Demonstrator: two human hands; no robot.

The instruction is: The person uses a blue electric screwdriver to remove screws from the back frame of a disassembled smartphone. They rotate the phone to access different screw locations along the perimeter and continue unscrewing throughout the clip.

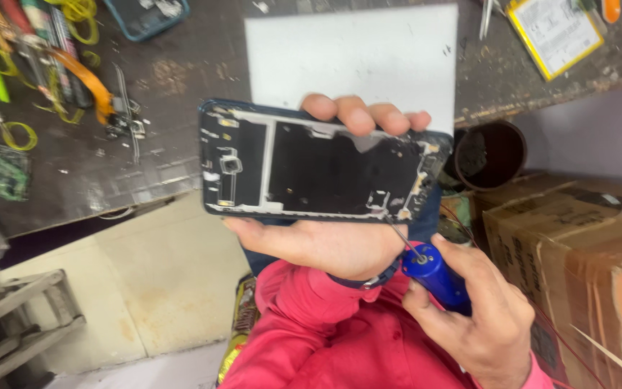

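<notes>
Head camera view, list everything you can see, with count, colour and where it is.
opened phone frame: one, black and dark blue, centre, held up
screwdriver: one, blue handle, thin shaft reaching the frame's lower right corner
white sheet: one, on the workbench behind the frame
workbench: one, dark brown, top
flat battery: one, yellow-edged, top right
cables and tools: several, yellow, green, orange, top left
cardboard box: one, brown, right
round container: one, dark brown, right of the frame
left hand: grips the frame
right hand: holds the screwdriver
</notes>
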